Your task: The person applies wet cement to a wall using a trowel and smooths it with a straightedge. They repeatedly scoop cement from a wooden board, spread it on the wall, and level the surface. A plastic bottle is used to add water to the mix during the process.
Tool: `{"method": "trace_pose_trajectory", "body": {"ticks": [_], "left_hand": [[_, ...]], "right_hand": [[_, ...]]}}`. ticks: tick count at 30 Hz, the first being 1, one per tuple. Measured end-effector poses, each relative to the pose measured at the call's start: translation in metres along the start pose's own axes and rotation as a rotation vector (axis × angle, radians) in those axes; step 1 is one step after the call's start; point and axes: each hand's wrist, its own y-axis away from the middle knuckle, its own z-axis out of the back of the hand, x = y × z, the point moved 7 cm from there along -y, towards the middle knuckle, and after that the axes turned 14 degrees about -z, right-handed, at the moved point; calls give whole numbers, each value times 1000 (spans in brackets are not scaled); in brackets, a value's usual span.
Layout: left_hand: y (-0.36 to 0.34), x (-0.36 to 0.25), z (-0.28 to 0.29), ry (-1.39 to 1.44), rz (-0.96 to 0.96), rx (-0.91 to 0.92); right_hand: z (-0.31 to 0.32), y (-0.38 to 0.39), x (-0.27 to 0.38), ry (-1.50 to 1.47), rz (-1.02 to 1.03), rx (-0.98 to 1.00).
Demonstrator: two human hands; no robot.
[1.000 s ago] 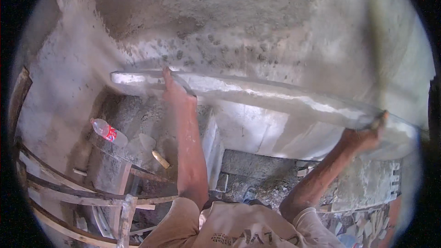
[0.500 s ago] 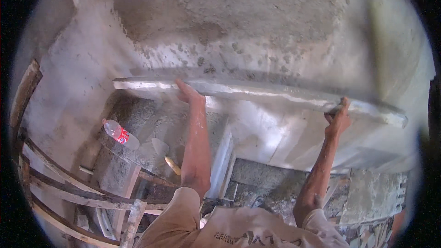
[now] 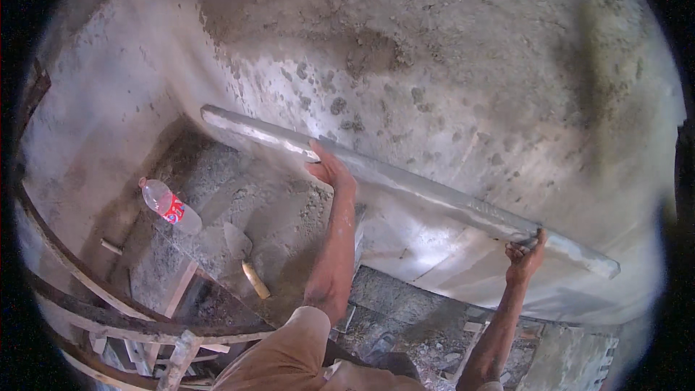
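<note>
A long, mortar-smeared straightedge (image 3: 420, 188) lies against the wall, slanting from upper left down to lower right. My left hand (image 3: 331, 165) is closed on its lower edge, left of its middle. Nearer the right end, my right hand (image 3: 526, 256) grips the same edge with curled fingers. Above the bar, the wall (image 3: 463, 51) carries rough, darker wet mortar, with splatters just over the bar. Below the left forearm, a trowel (image 3: 255, 279) with a wooden handle lies on a mortar-covered board (image 3: 217, 181). Beside it is a clear plastic bottle (image 3: 170, 206) with a red label.
Wooden poles and planks (image 3: 94, 311) form a frame at the lower left. A rubble-strewn floor (image 3: 427, 347) shows below, between my arms. At the lower right lies a flat grey panel (image 3: 568, 358). Another wall (image 3: 87, 123) meets this one at the left.
The straightedge has gone from nearly level to a steeper slant, its right end lower in view. My right hand went down with it. The view has also shifted somewhat.
</note>
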Motion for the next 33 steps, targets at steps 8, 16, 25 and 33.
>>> {"method": "trace_pose_trajectory", "body": {"ticks": [8,16,25,33], "left_hand": [[-77,-162,-98,210,-129,23],[-175,-237,-140,46,-150,-40],[-156,-231,-137,-204,-324,-60],[-101,-242,-127,-66,-265,61]], "right_hand": [[-116,63,98,-51,15,101],[-155,67,125,90,-1,288],[-110,111,154,942,1455,-380],[-70,40,100,1224,1507,-147]]}}
